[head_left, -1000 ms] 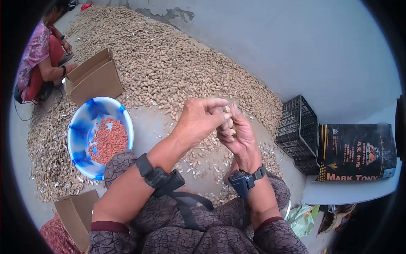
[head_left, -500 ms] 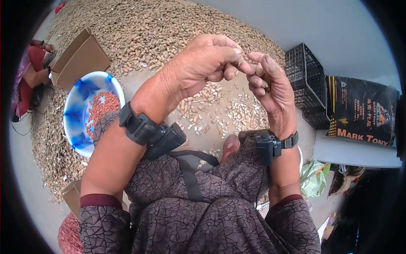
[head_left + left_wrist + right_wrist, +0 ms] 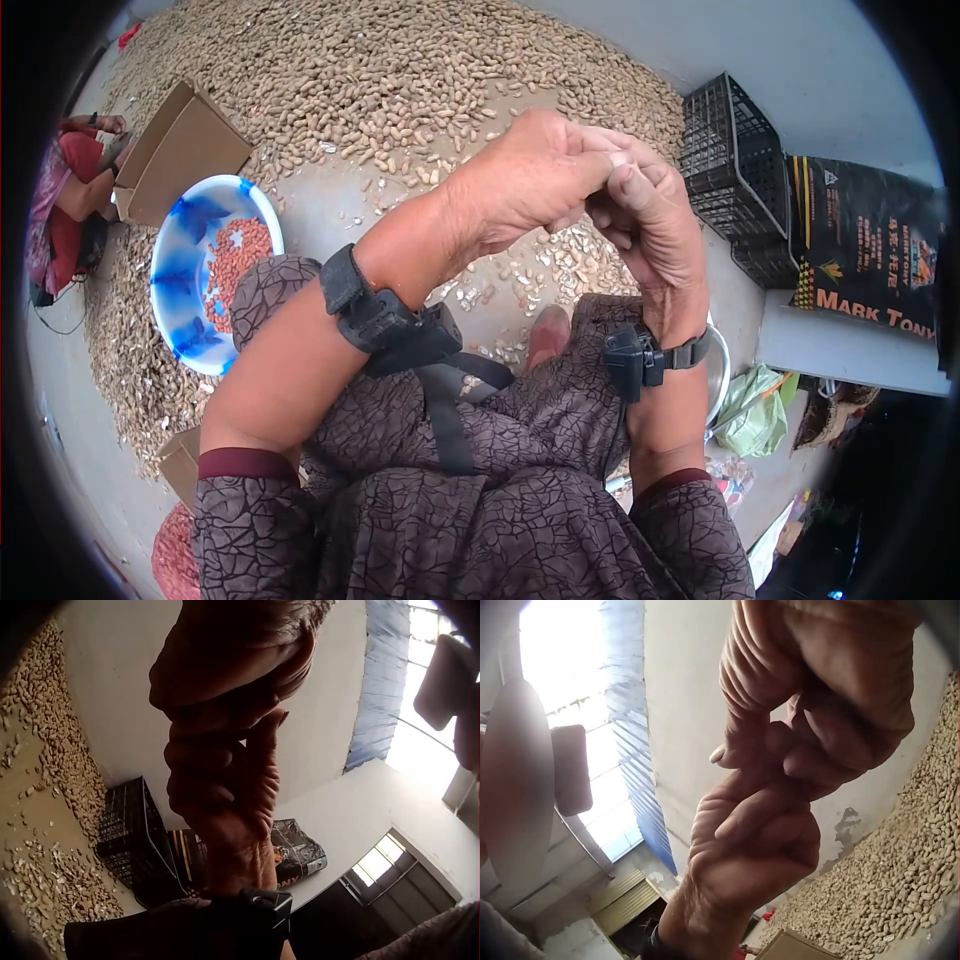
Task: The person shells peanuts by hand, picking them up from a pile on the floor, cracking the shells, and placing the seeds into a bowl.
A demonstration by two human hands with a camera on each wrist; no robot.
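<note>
In the head view, my left hand (image 3: 535, 180) and right hand (image 3: 660, 230) meet at their fingertips above the floor, thumbs and fingers bent inward. Earlier frames show peanuts between them; now the curled fingers cover whatever they pinch. The left wrist view has the left hand (image 3: 240, 656) above the right hand (image 3: 225, 776), with no peanut discernible. From the right wrist, the right hand (image 3: 825, 682) touches the left hand (image 3: 754, 840). Loose peanuts (image 3: 400, 90) lie in a wide heap beyond the hands.
A blue-and-white basin (image 3: 180, 300) holds reddish kernels (image 3: 235, 255) at left. Beside it are a cardboard box (image 3: 185, 150) and a crouching person (image 3: 75, 200). Black crates (image 3: 735, 160) and a printed black bag (image 3: 870, 245) stand at right. Shells (image 3: 580, 260) litter the floor.
Against the earliest frame, both hands are higher in the head view. Since the middle frame they have come closer together, and the peanut seen in the right hand is now hidden.
</note>
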